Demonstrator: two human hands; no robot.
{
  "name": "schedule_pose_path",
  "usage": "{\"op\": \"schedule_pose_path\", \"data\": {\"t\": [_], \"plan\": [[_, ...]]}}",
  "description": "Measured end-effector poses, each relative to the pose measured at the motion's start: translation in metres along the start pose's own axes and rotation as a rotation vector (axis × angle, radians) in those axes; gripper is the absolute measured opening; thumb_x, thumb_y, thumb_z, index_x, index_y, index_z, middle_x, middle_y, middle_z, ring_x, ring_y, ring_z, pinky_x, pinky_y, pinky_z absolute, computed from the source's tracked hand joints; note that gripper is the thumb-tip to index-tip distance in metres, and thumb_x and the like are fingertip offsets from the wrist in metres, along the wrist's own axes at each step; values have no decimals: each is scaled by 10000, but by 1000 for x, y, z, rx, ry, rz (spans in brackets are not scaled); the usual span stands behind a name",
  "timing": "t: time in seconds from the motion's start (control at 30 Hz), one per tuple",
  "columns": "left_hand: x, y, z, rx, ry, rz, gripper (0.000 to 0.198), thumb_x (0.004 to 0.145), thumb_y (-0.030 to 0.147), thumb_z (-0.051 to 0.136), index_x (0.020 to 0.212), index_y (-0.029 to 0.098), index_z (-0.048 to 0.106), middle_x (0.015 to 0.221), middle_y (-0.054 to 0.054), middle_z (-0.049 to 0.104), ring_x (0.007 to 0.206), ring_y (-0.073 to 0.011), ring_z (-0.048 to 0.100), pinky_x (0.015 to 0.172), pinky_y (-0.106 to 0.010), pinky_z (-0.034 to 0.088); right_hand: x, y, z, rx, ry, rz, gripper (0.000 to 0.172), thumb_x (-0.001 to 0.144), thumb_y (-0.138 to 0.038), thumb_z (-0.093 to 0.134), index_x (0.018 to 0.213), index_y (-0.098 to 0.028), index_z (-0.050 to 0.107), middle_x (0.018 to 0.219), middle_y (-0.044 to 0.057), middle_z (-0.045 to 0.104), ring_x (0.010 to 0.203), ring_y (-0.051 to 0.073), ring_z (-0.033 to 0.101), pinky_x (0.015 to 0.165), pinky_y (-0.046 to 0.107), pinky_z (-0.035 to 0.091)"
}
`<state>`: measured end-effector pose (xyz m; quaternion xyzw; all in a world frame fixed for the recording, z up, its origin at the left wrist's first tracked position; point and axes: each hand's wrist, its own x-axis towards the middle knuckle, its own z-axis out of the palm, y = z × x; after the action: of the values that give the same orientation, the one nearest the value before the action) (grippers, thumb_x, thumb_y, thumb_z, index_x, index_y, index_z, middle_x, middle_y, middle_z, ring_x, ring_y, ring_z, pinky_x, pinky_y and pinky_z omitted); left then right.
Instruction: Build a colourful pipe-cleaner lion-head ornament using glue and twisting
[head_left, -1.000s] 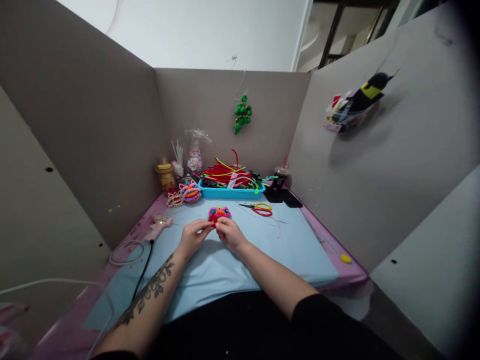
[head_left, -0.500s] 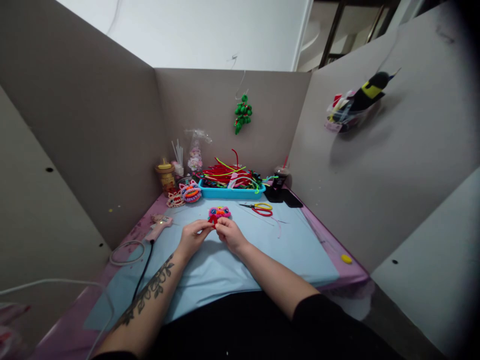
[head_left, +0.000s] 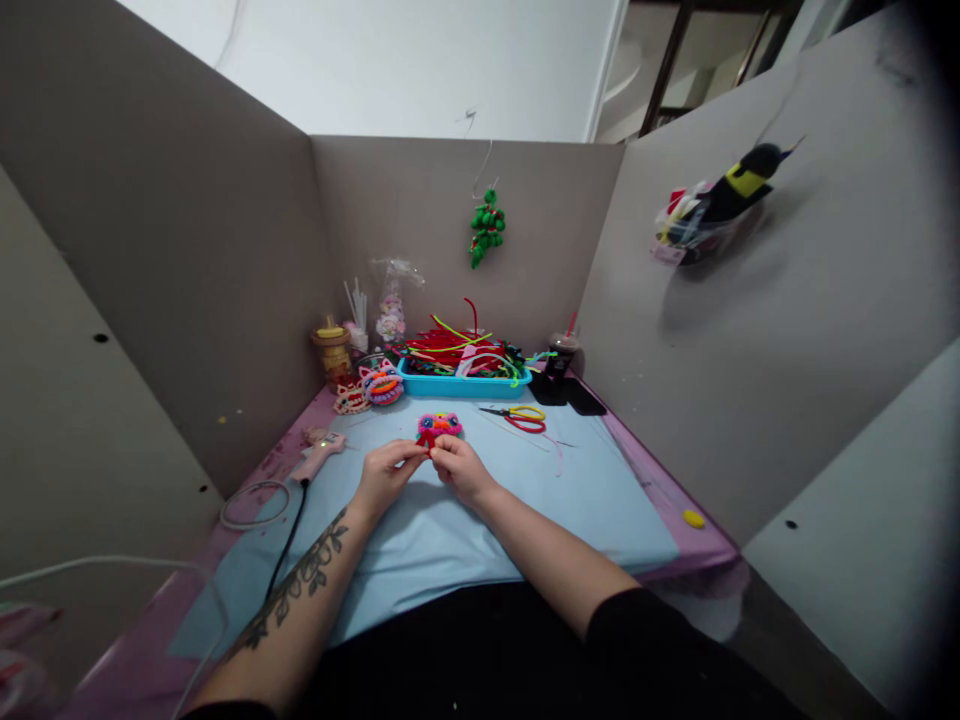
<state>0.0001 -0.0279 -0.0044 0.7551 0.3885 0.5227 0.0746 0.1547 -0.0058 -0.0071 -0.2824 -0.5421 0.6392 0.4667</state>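
Note:
Between my two hands is a small bent piece of red pipe cleaner (head_left: 426, 440). My left hand (head_left: 388, 474) pinches its left side with thumb and fingers. My right hand (head_left: 459, 469) is closed on its right side, and the fingertips of both hands nearly meet. Just behind lies a pink fuzzy figure (head_left: 439, 425) with blue eyes and an orange middle, partly hidden by my hands. Yellow-and-red-handled scissors (head_left: 523, 418) rest on the blue cloth to the right of it.
A blue tray (head_left: 465, 387) heaped with pipe cleaners stands at the back. Two fuzzy figures (head_left: 381, 383) sit left of it, near a brown cup (head_left: 332, 355). A pink glue gun (head_left: 319, 455) with a cord lies left. A dark drink cup (head_left: 561, 355) and black phone-like slabs (head_left: 583, 396) are back right.

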Motion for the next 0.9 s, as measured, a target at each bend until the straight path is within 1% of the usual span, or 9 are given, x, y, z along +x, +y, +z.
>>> {"op": "schedule_pose_path", "data": {"t": [0.17,0.23,0.33,0.4,0.47,0.63,0.8,0.9], "plan": [[1,0,0,-13,3,13,123,812,270,612,851,211,713,819,-50,721,753,-163,659,716,-275,519,2,2,-2,18,-10,0,249,660,-331,606,583,-204,407,430,-86,377,378,60,278,393,220,172],[1,-1,-1,-3,-10,3,148,807,276,621,907,214,711,850,-53,723,767,-166,661,721,-275,519,3,2,-4,18,-5,1,251,659,-329,611,584,-204,407,430,-87,379,376,59,273,393,221,168],[0,-4,-1,14,-36,-25,244,792,291,642,1018,212,688,899,-61,722,773,-168,661,717,-277,523,5,1,-6,8,15,-3,253,654,-337,615,582,-203,413,429,-89,377,374,56,267,394,221,168],[0,-5,-1,15,-44,-35,268,788,296,646,1039,210,681,903,-61,724,760,-167,662,711,-278,526,5,0,-7,2,22,2,246,650,-337,614,583,-202,419,428,-90,373,373,55,261,392,222,165],[1,-5,-1,14,-44,-38,245,790,300,642,1013,212,689,904,-59,727,757,-168,666,714,-280,528,5,-1,-8,-10,28,6,237,646,-331,614,584,-201,426,431,-90,374,375,56,261,390,222,165],[1,-4,0,22,-21,-2,126,801,289,627,849,209,711,824,-45,730,741,-167,668,722,-274,522,4,0,-8,-48,6,-2,227,652,-333,613,595,-199,439,436,-90,372,381,60,275,394,223,170],[0,-6,3,37,3,52,113,808,255,620,864,186,690,800,-46,717,705,-145,653,681,-246,515,4,4,-8,-107,-1,-62,265,680,-359,616,589,-197,427,446,-87,365,407,65,299,417,220,203],[0,-7,4,38,2,67,109,810,250,618,868,182,682,798,-48,709,708,-143,645,683,-245,509,4,4,-8,-126,6,-88,266,691,-362,616,592,-197,432,454,-85,368,416,68,305,427,221,210]]}}
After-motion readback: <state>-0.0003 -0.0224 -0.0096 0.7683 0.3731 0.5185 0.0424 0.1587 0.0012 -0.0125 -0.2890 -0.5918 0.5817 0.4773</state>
